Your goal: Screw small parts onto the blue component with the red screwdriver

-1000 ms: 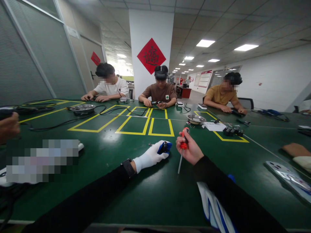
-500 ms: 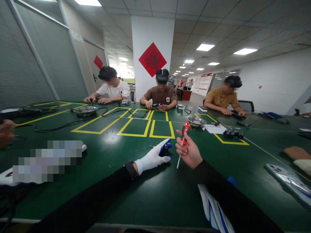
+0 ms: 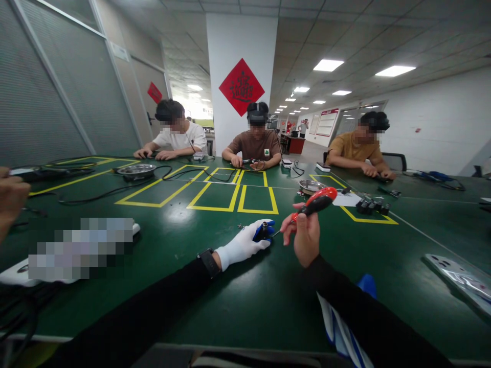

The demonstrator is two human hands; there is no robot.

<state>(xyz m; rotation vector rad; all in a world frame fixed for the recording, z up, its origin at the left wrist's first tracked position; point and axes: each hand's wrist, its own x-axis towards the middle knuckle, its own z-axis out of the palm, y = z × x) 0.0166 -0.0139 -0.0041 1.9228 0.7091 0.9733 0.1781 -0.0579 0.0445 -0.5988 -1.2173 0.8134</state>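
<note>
My left hand (image 3: 245, 243), in a white glove with blue fingertips, rests on the green table (image 3: 249, 306) and pinches a small dark cylindrical part (image 3: 263, 230). My bare right hand (image 3: 305, 235) grips a screwdriver with a red and black handle (image 3: 316, 202). The screwdriver lies nearly level, its tip pointing left at the small part. A black watch sits on my left wrist.
A white and blue glove (image 3: 341, 327) lies by my right forearm. A metal bowl (image 3: 310, 187), small black parts (image 3: 371, 206) and a sheet of paper stand ahead on the right. Three people sit across the table. Another person's hand (image 3: 11, 197) is at far left. Cables cross the left side.
My right hand has swung the screwdriver from pointing down to nearly level, with the tip now aimed at the part in my left hand. The left hand has barely moved.
</note>
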